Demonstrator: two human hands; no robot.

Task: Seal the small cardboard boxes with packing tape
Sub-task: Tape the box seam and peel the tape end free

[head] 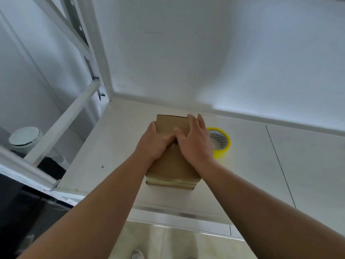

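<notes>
A small brown cardboard box (170, 166) stands on the white table (115, 146), its flaps down. A strip of clear tape runs along its near side. My left hand (154, 142) lies on the top, with its fingers curled over the box's left edge and the thumb pointing to the middle. My right hand (194, 142) presses flat on the top's right half, fingers straight and spread toward the far edge. A roll of yellow packing tape (223, 144) lies flat on the table just right of the box, partly hidden behind my right hand.
A white wall rises right behind the table. A white metal frame (61, 118) stands at the left, with a white round lid (25, 136) below it. A thin seam (280, 165) crosses the tabletop on the right. The table's near edge (177, 214) is below the box.
</notes>
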